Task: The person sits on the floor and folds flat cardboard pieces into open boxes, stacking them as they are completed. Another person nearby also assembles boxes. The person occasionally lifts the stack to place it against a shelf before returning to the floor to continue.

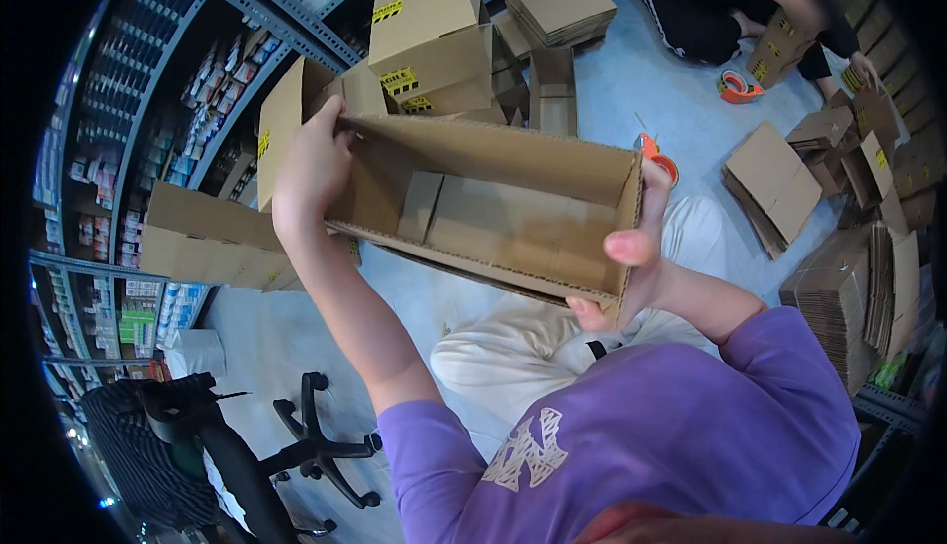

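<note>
A long, narrow cardboard box (493,159) is held up in front of me, its open side facing me, so I see its bare inner bottom and walls. My left hand (321,159) is closed round its left end, the fingers partly hidden by the wall. My right hand (641,248) grips the right end, with fingers and thumb against the edge. Just beyond the right hand, an orange tape dispenser (666,164) lies on the floor, partly covered by the hand.
Made-up cardboard boxes (429,21) stand ahead, beside flat cartons (560,3). More flat cartons (772,189) lie at right. A co-worker (691,6) sits at far right near another tape dispenser (740,87). Stocked shelves (128,80) line the left; an office chair (316,440) is behind my left arm.
</note>
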Available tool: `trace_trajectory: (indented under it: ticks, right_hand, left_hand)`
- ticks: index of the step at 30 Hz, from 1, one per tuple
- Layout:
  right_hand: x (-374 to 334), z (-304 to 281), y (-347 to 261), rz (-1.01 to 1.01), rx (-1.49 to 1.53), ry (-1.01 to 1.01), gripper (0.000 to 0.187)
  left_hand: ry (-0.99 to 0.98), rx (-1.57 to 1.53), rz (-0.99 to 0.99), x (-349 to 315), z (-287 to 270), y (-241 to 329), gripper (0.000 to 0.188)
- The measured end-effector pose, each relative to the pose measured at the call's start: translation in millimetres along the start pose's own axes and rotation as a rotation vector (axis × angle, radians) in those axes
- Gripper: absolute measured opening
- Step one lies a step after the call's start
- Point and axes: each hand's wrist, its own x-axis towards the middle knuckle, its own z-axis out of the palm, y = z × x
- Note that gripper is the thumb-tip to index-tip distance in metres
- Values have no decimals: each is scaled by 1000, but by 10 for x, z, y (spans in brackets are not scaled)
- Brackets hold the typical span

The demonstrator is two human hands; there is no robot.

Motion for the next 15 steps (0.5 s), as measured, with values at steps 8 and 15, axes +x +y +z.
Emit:
trace_trajectory:
  ticks: [8, 15]
  right_hand:
    - [33, 4, 61, -14, -12, -104, 78]
    - [-195, -604, 447, 128, 195, 249, 93]
  left_hand:
    - [-52, -19, 45, 7, -85, -132, 27]
    - [514, -323, 531, -857, -194, 310, 64]
